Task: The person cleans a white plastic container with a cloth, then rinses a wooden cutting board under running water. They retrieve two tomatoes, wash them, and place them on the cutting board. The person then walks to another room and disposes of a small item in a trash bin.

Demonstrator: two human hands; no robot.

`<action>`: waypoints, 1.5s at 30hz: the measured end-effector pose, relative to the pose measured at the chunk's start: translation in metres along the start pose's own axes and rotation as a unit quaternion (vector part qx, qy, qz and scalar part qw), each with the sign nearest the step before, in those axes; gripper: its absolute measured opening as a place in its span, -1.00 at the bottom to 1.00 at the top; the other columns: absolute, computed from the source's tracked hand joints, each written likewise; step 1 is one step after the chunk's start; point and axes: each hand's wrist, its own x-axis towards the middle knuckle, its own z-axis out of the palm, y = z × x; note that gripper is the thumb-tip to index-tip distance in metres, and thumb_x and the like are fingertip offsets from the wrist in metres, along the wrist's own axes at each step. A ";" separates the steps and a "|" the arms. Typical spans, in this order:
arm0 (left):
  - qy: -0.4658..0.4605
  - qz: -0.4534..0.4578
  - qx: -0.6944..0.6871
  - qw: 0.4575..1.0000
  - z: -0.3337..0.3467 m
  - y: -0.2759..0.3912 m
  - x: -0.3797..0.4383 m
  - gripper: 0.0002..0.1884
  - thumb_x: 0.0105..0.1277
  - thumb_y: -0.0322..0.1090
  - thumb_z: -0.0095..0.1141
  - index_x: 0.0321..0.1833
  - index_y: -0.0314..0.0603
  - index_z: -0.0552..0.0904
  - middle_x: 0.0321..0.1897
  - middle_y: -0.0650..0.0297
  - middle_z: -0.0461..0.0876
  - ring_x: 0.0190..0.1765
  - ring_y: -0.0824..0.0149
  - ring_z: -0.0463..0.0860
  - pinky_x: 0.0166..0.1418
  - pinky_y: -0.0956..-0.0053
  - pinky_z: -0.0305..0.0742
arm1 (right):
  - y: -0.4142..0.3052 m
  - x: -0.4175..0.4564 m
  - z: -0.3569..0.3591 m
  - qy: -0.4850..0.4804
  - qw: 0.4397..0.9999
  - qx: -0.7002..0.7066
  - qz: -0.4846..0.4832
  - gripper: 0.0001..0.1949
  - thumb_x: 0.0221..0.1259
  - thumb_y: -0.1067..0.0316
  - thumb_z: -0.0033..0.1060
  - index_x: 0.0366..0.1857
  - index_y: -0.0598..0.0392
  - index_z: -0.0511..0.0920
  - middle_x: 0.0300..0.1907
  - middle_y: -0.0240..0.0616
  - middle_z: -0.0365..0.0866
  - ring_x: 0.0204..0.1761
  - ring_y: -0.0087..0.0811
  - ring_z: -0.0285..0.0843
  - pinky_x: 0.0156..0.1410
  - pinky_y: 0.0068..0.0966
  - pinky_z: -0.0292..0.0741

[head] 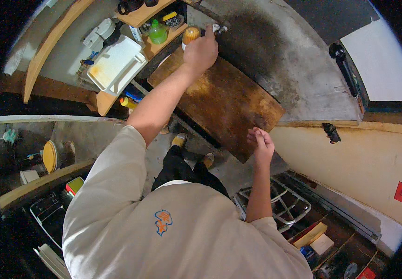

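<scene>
My left hand [201, 52] reaches forward over the far end of a worn brown wooden board [222, 101], close beside a clear container of thin yellowish sticks [191, 34]. Small white objects [218, 28] lie just past its extended finger; whether the hand touches them or the container cannot be told. Over the near right corner of the board is my right hand [262, 141], its fingers curled and thumb near the fingertips. No held object shows there.
A wooden shelf [166, 42] at upper left bears a green bottle [158, 32] and a scrubber. Beside it stands a white plastic tray [115, 62]. A stained wall [284, 69] rises behind the board; a metal rack [288, 205] stands lower right.
</scene>
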 end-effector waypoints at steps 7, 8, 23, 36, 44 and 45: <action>0.000 -0.047 0.012 0.999 -0.001 0.021 -0.001 -0.31 0.42 -0.32 0.06 0.53 -0.66 0.25 -0.46 -0.11 0.77 -0.35 -0.13 0.80 -0.18 -0.01 0.71 | 0.009 0.005 -0.037 0.038 0.999 0.006 -0.024 -0.74 0.54 0.21 0.27 0.02 0.21 0.70 -0.09 -0.19 0.81 -0.13 -0.39 0.75 0.04 -0.43 0.65; -0.008 -0.053 0.002 0.999 0.000 0.022 -0.001 -0.30 0.42 -0.33 0.05 0.54 -0.67 0.23 -0.44 -0.13 0.77 -0.33 -0.14 0.80 -0.16 -0.01 0.71 | 0.019 0.010 -0.042 0.029 0.999 0.002 -0.038 -0.73 0.54 0.19 0.28 0.00 0.20 0.71 -0.10 -0.20 0.80 -0.12 -0.39 0.75 0.04 -0.42 0.65; -0.127 -0.029 -0.048 0.990 0.123 -0.082 -0.194 -0.20 0.52 0.09 0.10 0.63 -0.30 0.25 0.66 -0.08 0.17 0.67 -0.18 0.13 0.68 -0.13 0.07 | 0.055 0.056 -0.044 0.226 0.906 -0.343 -0.102 -0.25 0.43 -0.03 0.42 0.48 0.30 0.35 0.44 0.00 0.43 0.38 -0.14 0.48 0.45 -0.23 0.46; -0.187 -0.005 0.085 0.979 0.198 -0.102 -0.072 -0.29 0.49 0.27 0.00 0.50 -0.09 0.48 0.57 -0.02 0.35 0.59 -0.17 0.24 0.65 -0.17 0.11 | 0.075 0.060 -0.031 0.150 0.972 -0.174 0.053 -0.12 0.31 0.02 0.57 0.50 0.38 0.26 0.37 -0.01 0.52 0.34 -0.16 0.51 0.44 -0.24 0.45; -0.148 0.120 -0.049 0.980 0.263 -0.109 -0.030 -0.05 0.49 0.40 -0.07 0.71 -0.17 0.15 0.74 -0.04 0.01 0.75 -0.09 -0.01 0.75 -0.19 -0.23 | 0.091 0.072 -0.039 0.124 0.982 -0.139 0.010 -0.11 0.32 0.14 0.57 0.54 0.44 0.20 0.36 0.03 0.54 0.35 -0.19 0.53 0.46 -0.26 0.45; -0.133 0.097 -0.040 0.986 0.254 -0.120 -0.020 -0.06 0.49 0.40 -0.06 0.70 -0.18 0.19 0.74 -0.04 0.02 0.74 -0.08 0.02 0.76 -0.18 -0.24 | 0.087 0.071 -0.034 0.144 0.981 -0.129 0.025 -0.11 0.32 0.24 0.56 0.57 0.43 0.15 0.34 0.04 0.55 0.33 -0.22 0.55 0.47 -0.26 0.46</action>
